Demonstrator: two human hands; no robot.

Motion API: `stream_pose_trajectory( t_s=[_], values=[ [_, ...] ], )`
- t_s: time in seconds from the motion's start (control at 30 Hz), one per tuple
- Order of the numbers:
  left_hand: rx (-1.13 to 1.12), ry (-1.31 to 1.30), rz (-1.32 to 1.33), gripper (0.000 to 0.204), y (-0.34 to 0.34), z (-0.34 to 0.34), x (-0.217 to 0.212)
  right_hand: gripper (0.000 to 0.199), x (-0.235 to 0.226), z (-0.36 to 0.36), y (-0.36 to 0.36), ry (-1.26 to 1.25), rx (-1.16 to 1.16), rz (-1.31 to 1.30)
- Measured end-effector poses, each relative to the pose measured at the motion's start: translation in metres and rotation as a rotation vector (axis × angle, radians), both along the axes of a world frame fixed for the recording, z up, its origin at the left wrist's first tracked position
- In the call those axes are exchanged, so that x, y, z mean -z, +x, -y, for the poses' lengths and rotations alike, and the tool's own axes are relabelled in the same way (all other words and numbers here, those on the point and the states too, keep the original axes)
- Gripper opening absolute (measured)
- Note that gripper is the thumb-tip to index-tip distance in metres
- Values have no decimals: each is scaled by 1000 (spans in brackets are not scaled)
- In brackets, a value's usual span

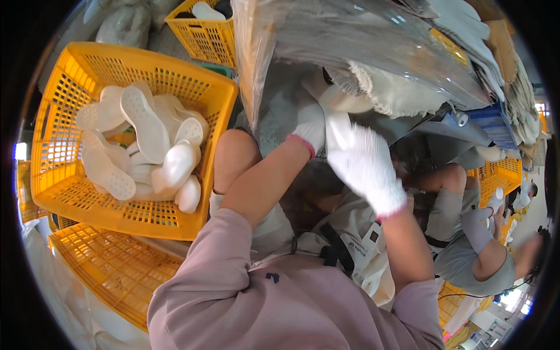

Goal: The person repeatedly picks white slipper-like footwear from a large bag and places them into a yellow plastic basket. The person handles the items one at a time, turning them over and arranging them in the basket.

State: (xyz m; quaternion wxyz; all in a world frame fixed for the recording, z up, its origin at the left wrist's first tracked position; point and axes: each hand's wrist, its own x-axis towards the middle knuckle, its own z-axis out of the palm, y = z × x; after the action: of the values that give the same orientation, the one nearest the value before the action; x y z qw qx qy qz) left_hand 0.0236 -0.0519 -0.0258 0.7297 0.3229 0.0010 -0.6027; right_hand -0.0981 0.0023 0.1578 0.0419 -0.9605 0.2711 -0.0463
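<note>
My left hand, in a white knit glove with a pink cuff, reaches under the plastic-covered edge ahead of me. Its fingers close on a smooth, cream-white shoe-shaped piece, partly hidden by the glove and shadow. Close by on the right, my right hand wears a matching glove and is smeared by motion. It is up against the near end of that piece, and its fingers cannot be made out. At my left, a yellow plastic basket holds several white shoe-shaped pieces, some with dotted flat soles.
Clear plastic sheeting drapes over the structure ahead, with a frayed pale cloth hanging below. Another yellow basket lies under the full one, and a smaller basket stands behind. A co-worker sits close on my right.
</note>
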Motion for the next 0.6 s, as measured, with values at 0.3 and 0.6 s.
stream_pose_trajectory(
  t_s=[0.3,0.6],
  values=[
    [118,16,-293,51,-29,-62,-48,53,49,-122,-146,1528,947,1087],
    [28,-73,-364,44,-3,-55,-28,53,6,-82,-70,1320,895,903]
  ],
)
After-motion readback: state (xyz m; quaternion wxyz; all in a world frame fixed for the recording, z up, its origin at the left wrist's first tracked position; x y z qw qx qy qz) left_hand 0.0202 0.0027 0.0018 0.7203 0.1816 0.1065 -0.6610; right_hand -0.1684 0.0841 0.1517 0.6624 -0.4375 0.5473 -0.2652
